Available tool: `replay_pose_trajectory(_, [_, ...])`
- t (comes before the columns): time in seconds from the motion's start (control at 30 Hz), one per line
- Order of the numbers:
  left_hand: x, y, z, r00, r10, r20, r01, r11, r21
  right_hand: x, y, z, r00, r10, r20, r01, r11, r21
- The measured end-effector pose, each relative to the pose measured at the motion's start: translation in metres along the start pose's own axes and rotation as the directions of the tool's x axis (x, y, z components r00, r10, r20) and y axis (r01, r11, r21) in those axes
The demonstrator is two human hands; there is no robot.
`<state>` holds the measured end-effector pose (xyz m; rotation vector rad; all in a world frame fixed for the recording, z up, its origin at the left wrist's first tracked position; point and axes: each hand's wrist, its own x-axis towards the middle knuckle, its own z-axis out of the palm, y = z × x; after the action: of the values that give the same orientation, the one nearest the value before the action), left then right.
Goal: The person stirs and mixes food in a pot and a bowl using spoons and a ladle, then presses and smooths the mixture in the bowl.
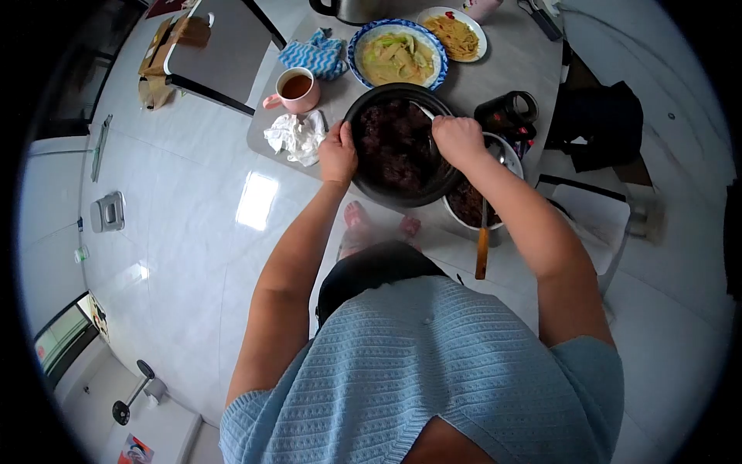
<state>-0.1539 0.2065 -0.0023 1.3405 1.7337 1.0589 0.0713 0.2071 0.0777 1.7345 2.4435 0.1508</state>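
Note:
A dark round pot holding a dark, clumpy food is at the table's near edge. My left hand grips its left rim, fingers closed on it. My right hand, at the pot's right side, is closed round the handle of a light-coloured utensil whose far end reaches into the food. Beside the pot, partly under my right forearm, stands a white bowl with similar dark food and a wooden-handled spoon across its rim.
On the grey table are a pink cup, crumpled tissue, a blue-white cloth, a patterned bowl, a plate of yellowish strips and a dark jar. A chair stands at right.

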Motion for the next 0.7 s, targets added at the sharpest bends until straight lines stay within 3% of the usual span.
replay_pose_trajectory(0.13, [0.001, -0.001, 0.0, 0.999, -0.03, 0.018, 0.03, 1.0, -0.003, 0.028, 0.01, 0.003, 0.988, -0.097, 0.121, 0.094, 0.995, 0.035])
replay_pose_trajectory(0.2, [0.001, -0.001, 0.001, 1.0, -0.021, 0.0, 0.02, 0.999, 0.039, 0.042, 0.012, 0.007, 0.937, -0.226, 0.267, 0.219, 0.974, 0.056])
replay_pose_trajectory(0.3, [0.001, 0.0, 0.005, 0.997, 0.008, -0.07, -0.002, 0.996, 0.089, 0.05, 0.011, 0.008, 0.901, -0.226, 0.369, 0.209, 0.974, 0.087])
replay_pose_trajectory(0.53, [-0.002, 0.0, 0.006, 0.993, -0.051, -0.102, 0.061, 0.994, 0.092, 0.014, -0.008, -0.006, 0.855, -0.301, 0.422, 0.294, 0.952, 0.082])
replay_pose_trajectory(0.7, [0.0, -0.004, 0.008, 0.995, -0.031, -0.093, 0.039, 0.996, 0.085, -0.022, -0.016, 0.003, 0.874, -0.364, 0.32, 0.355, 0.931, 0.089])
